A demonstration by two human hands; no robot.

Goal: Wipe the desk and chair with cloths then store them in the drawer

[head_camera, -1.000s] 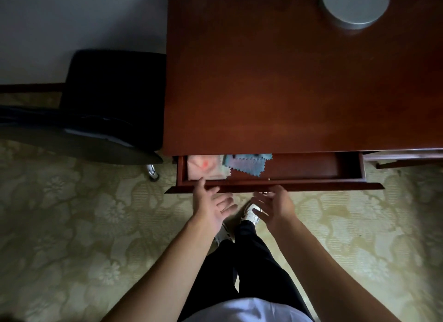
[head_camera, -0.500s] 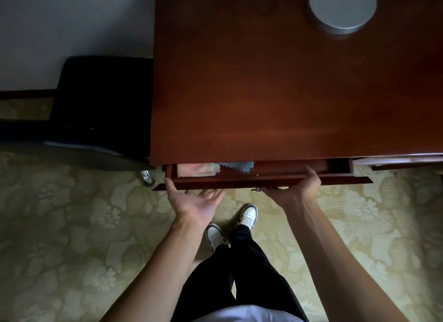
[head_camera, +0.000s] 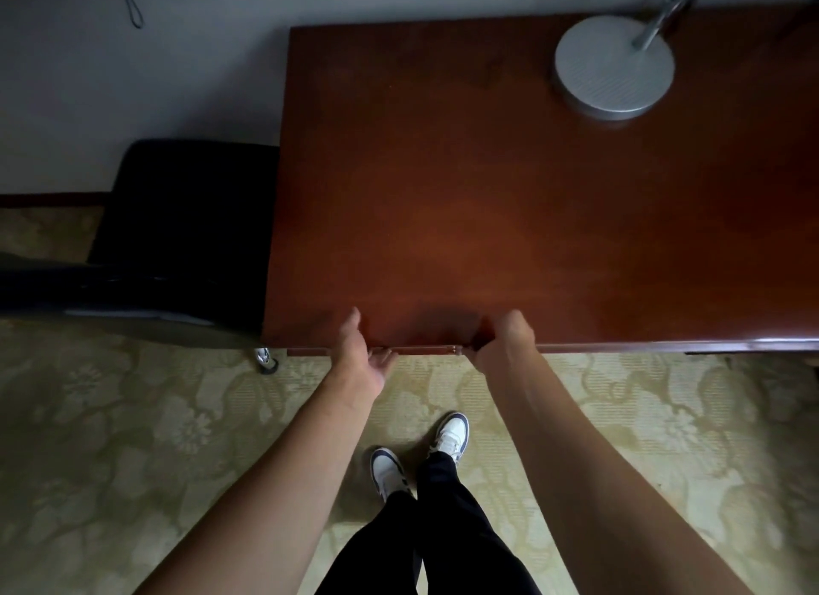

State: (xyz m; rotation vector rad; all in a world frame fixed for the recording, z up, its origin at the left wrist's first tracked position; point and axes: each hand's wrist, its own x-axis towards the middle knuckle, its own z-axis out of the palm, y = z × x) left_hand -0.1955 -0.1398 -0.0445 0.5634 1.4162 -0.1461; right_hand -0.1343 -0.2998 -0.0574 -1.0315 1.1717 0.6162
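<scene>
Stage: final step | drawer (head_camera: 421, 350) nearly flush under desk (head_camera: 509, 218) edge; cloths hidden, judged inside | left hand (head_camera: 361, 357) relaxed, pressing front | right hand (head_camera: 505, 344) at front, grip unclear | chair (head_camera: 186, 222) beside desk.

Both hands (head_camera: 361, 359) (head_camera: 503, 342) at the desk's (head_camera: 509, 222) nearly closed drawer (head_camera: 425, 350).

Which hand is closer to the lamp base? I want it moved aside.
Right. The right hand rests at the desk's front edge below the lamp base; the left hand is farther left.
</scene>
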